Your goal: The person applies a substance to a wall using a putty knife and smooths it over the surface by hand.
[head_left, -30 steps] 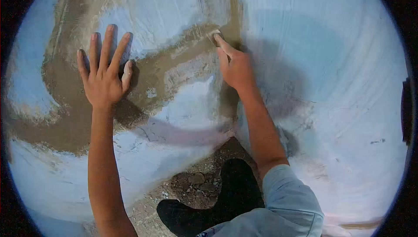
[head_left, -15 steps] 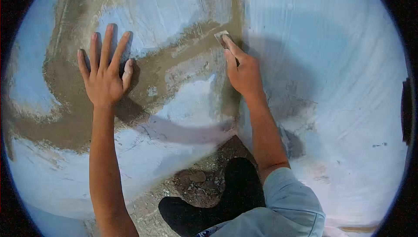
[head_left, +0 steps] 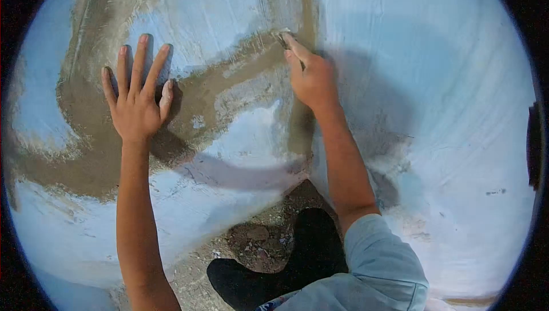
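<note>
- Wall [head_left: 474, 139]: pale blue, whiter toward lower right.
- Smeared band [head_left: 86, 168]: grey-brown, streaked paler in places.
- Left hand [head_left: 137, 108]: whitish smear on thumb.
- Sleeve [head_left: 386, 259]: light blue-grey.
- Ground [head_left: 191, 274]: brown-grey, pale-speckled.

The wall [head_left: 463, 116] is looking matt, mostly smooth; the brown band [head_left: 194, 100] is showing rough, plaster-like grain, the sleeve [head_left: 383, 256] matt cloth; the ground [head_left: 257, 234] is looking gritty.

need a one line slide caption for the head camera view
Left hand spread against a pale blue wall, right hand holding a small tool at its brown band.
</note>
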{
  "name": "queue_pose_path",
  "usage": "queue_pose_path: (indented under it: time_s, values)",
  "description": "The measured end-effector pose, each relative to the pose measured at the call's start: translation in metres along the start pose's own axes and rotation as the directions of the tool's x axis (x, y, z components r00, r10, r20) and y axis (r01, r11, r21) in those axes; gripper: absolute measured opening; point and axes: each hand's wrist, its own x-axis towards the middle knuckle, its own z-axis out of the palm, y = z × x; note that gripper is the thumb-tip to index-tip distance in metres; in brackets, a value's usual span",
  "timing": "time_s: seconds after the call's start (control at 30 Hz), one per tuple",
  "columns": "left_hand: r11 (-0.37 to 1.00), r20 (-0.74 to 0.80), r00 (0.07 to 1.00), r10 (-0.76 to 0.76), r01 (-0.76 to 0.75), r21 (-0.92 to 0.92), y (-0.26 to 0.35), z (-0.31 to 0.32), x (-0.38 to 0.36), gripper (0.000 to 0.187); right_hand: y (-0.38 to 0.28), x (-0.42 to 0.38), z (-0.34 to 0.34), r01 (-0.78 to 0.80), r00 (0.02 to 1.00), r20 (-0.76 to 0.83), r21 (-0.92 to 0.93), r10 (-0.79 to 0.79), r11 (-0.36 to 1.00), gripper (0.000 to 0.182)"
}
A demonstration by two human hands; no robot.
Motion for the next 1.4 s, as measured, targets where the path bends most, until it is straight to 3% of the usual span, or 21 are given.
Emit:
queue_pose_path:
  time_s: [0.07, 0.17, 0.27, 0.37, 0.47, 0.57, 0.67, 0.77, 0.9, 1.0, 1.1, 1.2, 1.3, 1.4]
  values:
    - [0.999, -0.041, 0.999, 0.010, -0.011, -0.036, 0.000, 0.003, -0.002, 0.054, 0.005, -0.008, -0.005, 0.081, 0.996, -0.044, 0.044, -0.079, 0.996, 0.037]
    - [0.999, -0.042, 0.999, 0.012, -0.014, -0.040, -0.001, 0.003, -0.002, 0.054, 0.007, -0.021, -0.011, 0.022, 1.000, -0.020, -0.008, -0.022, 1.000, 0.038]
    - [0.999, -0.024, 1.000, 0.016, -0.017, -0.048, -0.001, 0.001, -0.002, 0.053, -0.003, -0.003, -0.002, -0.022, 0.996, 0.076, -0.189, 0.037, 0.982, 0.038]
    - [1.000, -0.030, 0.999, 0.018, -0.018, -0.014, -0.001, 0.001, -0.002, 0.053, 0.000, -0.008, -0.010, 0.088, 0.996, 0.011, -0.028, -0.088, 0.996, 0.040]
    - [0.996, -0.075, 0.997, 0.031, -0.037, -0.082, -0.002, 0.006, -0.004, 0.056, 0.008, -0.021, -0.011, 0.044, 0.998, 0.041, 0.004, -0.045, 0.999, 0.039]
    - [0.995, -0.075, 0.997, 0.033, -0.040, -0.096, -0.002, 0.006, -0.004, 0.055, -0.004, -0.007, 0.001, 0.027, 0.995, 0.102, -0.106, -0.016, 0.994, 0.039]
    - [0.993, -0.061, 0.998, 0.027, -0.033, -0.110, -0.002, 0.005, -0.004, 0.055, -0.006, -0.008, -0.005, 0.103, 0.994, 0.029, -0.058, -0.102, 0.993, 0.039]
    - [0.996, -0.040, 0.999, 0.021, -0.024, -0.087, -0.002, 0.004, -0.004, 0.055, 0.003, -0.025, -0.008, 0.067, 0.997, 0.040, -0.021, -0.066, 0.998, 0.038]
    - [0.996, -0.072, 0.997, 0.032, -0.038, -0.084, -0.002, 0.006, -0.004, 0.056, -0.015, -0.008, -0.004, 0.002, 0.990, 0.141, -0.142, 0.019, 0.990, 0.038]
    - [0.997, -0.043, 0.999, 0.017, -0.021, -0.080, -0.001, 0.005, -0.004, 0.057, -0.017, -0.010, -0.013, -0.026, 0.993, 0.116, -0.069, 0.034, 0.997, 0.038]
    - [0.996, -0.050, 0.999, 0.015, -0.019, -0.082, 0.000, 0.004, -0.005, 0.056, 0.017, -0.023, -0.001, 0.086, 0.996, 0.035, 0.005, -0.086, 0.996, 0.039]
    - [0.991, -0.103, 0.994, 0.021, -0.035, -0.128, -0.002, 0.009, -0.004, 0.056, -0.006, -0.014, -0.009, -0.096, 0.969, 0.210, -0.164, 0.130, 0.982, 0.039]
    - [0.997, -0.018, 1.000, 0.013, -0.014, -0.074, 0.000, 0.002, -0.004, 0.055, 0.012, -0.019, -0.007, 0.043, 0.998, 0.048, 0.000, -0.043, 0.999, 0.039]
    - [0.996, -0.054, 0.998, 0.014, -0.019, -0.086, -0.001, 0.005, -0.005, 0.055, 0.004, -0.019, -0.010, 0.048, 0.999, 0.022, -0.030, -0.047, 0.998, 0.037]
